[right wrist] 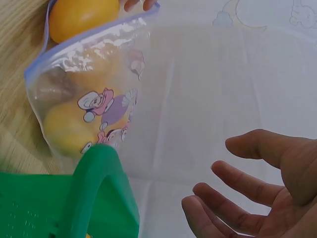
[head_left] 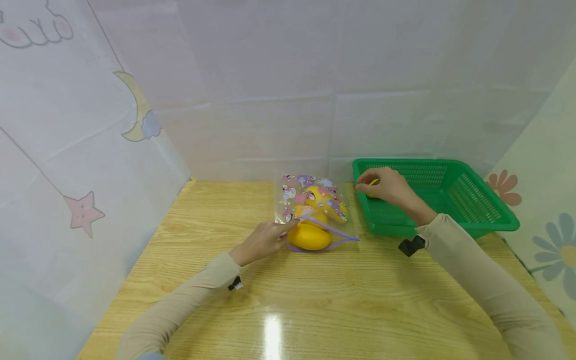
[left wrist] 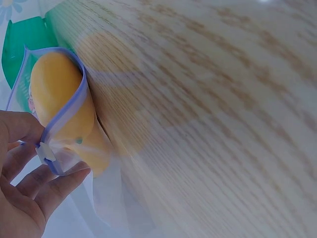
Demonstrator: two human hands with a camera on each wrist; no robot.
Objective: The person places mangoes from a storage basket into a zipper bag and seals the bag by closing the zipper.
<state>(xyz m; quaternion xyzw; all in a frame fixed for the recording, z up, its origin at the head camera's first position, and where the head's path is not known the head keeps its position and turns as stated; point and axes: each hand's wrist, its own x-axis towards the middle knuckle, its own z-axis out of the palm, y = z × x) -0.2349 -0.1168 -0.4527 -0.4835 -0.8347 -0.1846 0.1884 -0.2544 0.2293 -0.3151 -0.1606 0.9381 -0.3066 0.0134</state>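
Observation:
My left hand (head_left: 265,241) pinches the purple zip edge of a clear printed bag (head_left: 288,192) by its white slider (left wrist: 47,152). The bag lies on the table with its mouth spread apart towards me. A smooth yellow mango-shaped fruit (head_left: 309,237) sits in the mouth, and several more yellow fruits (left wrist: 94,153) lie deeper inside. My right hand (head_left: 388,186) hovers over the left end of a green basket (head_left: 450,225). Its fingers are loosely bent and apart, with nothing between them in the right wrist view. Under that hand a yellow piece (head_left: 373,194) shows in the basket, mostly hidden.
The basket stands at the right, close beside the bag, its raised rim (right wrist: 94,183) between them. Behind the wooden table (head_left: 216,210) hangs a pale printed sheet (head_left: 270,115). More printed sheet covers the left and right sides.

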